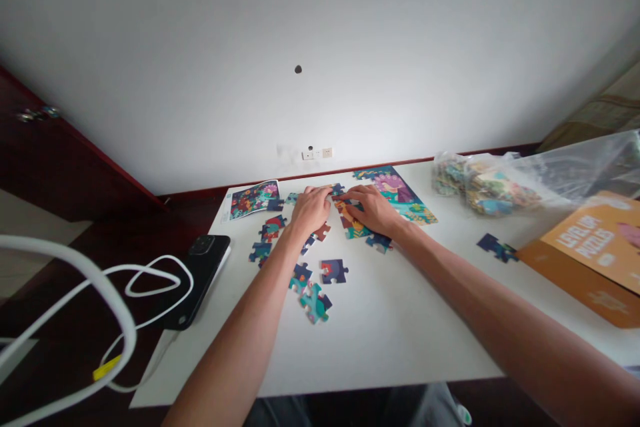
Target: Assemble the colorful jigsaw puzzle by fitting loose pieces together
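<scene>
My left hand (311, 209) is bent over the table, fingers closed together with their tips at the edge of a dark blue puzzle piece (339, 188). Just right of it, my right hand (373, 207) lies low over a joined puzzle section (350, 225) in orange and teal, thumb apart from the fingers. Its fingertips touch the section's upper left part and partly cover it. Loose puzzle pieces are scattered around my left forearm, among them a blue and red piece (334, 271) and a teal piece (315, 303). Behind my right hand is a larger colourful puzzle picture (395, 187).
A printed picture sheet (254, 200) lies at the back left. At the left edge sit a black phone (203, 273) and a white cable (117, 307). Bagged pieces (495, 187), an orange puzzle box (590, 253) and a stray dark piece (497, 247) are on the right.
</scene>
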### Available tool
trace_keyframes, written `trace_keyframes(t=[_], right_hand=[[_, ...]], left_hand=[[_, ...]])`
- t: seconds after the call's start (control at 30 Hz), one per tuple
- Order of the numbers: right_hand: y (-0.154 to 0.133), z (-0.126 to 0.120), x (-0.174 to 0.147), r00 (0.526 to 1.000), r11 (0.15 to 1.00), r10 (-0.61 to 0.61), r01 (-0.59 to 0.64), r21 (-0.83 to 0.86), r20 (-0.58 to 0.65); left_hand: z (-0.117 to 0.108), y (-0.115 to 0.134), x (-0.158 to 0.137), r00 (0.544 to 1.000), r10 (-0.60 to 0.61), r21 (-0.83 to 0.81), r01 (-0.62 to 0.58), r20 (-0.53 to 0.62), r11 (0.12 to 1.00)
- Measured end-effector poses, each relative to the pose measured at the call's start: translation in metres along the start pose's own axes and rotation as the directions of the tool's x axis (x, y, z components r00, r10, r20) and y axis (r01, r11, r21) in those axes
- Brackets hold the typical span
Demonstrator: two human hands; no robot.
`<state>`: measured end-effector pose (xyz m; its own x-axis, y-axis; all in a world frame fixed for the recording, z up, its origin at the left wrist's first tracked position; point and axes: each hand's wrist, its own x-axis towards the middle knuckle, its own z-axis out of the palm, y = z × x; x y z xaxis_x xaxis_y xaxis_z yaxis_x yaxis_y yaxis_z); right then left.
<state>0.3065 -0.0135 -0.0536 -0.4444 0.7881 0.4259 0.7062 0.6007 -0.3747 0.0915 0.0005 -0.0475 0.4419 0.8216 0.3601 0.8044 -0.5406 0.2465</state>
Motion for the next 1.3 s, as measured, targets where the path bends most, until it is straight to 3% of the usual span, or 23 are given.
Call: trace_keyframes(t=[0.37,0.6,1.1,1.3], right_hand=[[-0.003,-0.006,-0.001,0.997,0.996,0.072,-0.070,-0.062,0.038],[0.006,-0.010,-0.001,0.995,0.995,0.027,-0.018,-0.099,0.099],[0.007,-0.009,-0.002,0.992,0.992,0.006,0.009,-0.123,0.125],[-0.003,-0.009,-0.001,0.990,0.977,0.132,-0.123,-0.173,0.045]], left_hand=[[0.006,-0.003,0.001,0.997,-0.069,0.024,0.069,0.019,0.997],[0.003,0.000,0.001,0.993,-0.110,-0.001,0.110,0.051,0.994],[0.012,-0.006,0.005,0.996,-0.035,0.001,0.035,0.088,0.999],[0.011,-0.004,0.004,0.995,-0.044,0.014,0.043,0.088,0.999]])
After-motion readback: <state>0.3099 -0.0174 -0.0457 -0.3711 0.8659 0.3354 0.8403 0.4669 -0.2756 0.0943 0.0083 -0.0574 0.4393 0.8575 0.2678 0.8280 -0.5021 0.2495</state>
